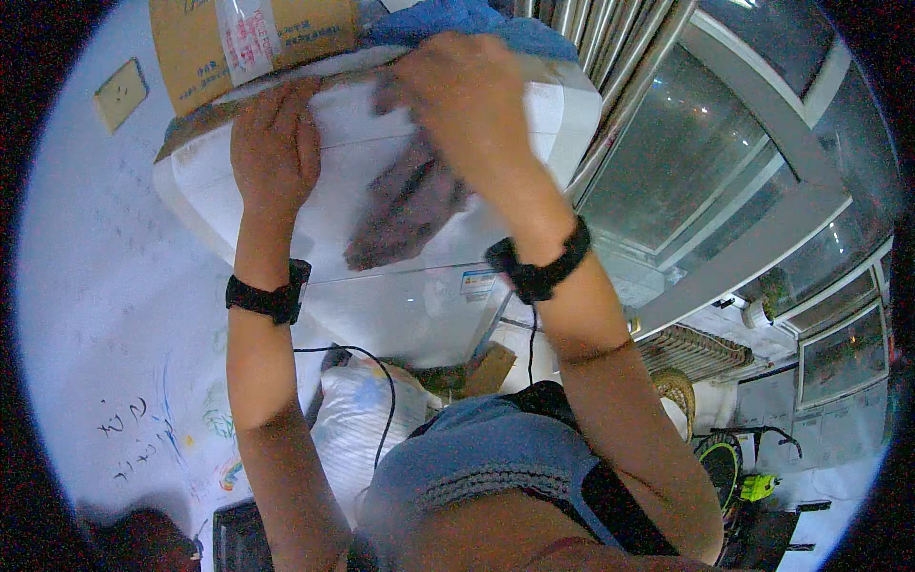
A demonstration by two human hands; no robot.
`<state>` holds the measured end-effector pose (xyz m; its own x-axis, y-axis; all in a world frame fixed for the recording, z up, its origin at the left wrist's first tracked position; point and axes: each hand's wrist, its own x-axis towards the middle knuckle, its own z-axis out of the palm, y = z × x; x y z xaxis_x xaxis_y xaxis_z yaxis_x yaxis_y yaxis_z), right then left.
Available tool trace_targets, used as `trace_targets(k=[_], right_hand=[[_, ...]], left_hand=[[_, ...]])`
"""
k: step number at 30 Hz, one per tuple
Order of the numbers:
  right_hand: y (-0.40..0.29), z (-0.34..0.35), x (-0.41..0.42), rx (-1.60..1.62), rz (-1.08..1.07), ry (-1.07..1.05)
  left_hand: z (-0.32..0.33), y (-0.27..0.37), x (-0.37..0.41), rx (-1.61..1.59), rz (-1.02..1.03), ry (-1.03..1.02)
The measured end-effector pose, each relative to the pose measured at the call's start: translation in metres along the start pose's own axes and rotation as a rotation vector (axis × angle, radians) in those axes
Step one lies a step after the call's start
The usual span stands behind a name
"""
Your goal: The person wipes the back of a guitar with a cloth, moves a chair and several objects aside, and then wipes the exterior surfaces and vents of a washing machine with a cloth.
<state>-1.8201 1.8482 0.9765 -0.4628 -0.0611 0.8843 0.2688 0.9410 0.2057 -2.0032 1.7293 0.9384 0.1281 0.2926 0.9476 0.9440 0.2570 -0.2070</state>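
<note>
My left hand (275, 146) lies with its fingers extended on the top of a white appliance (386, 300), close to the lower edge of a cardboard box (307, 32). My right hand (461, 100) is blurred and bent over the appliance's top, near a blue cloth (543, 36). Something dark shows at its fingertips; whether the hand grips it, I cannot tell. Below the right hand, a dark brownish patch (411, 207) lies across the white surface; it may be a cloth or a shadow. Both wrists wear black straps with small devices.
A wall with a socket (121, 95) runs along the left. Metal tubes (615, 43) and a window frame (758, 250) stand at the right. Below are a white sack (364, 407) and a small piece of cardboard (490, 368). Black cables hang near both arms. A bicycle wheel (718, 465) shows lower right.
</note>
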Motion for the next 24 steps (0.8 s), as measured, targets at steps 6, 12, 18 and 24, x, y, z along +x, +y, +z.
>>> trace_targets(k=[6,12,18,24], right_hand=[[0.086,-0.057,-0.035,-0.075,0.056,0.032],[0.081,-0.06,-0.03,-0.007,0.126,-0.079],[0.023,-0.019,0.0,0.094,-0.051,-0.038],[-0.025,0.011,0.024,0.087,-0.033,-0.052]], left_hand=[[0.001,-0.001,-0.001,-0.065,-0.015,0.09],[0.008,0.0,-0.007,0.065,-0.065,0.059],[0.0,0.006,-0.005,-0.118,-0.031,0.111],[-0.021,-0.012,-0.006,-0.33,-0.082,0.044]])
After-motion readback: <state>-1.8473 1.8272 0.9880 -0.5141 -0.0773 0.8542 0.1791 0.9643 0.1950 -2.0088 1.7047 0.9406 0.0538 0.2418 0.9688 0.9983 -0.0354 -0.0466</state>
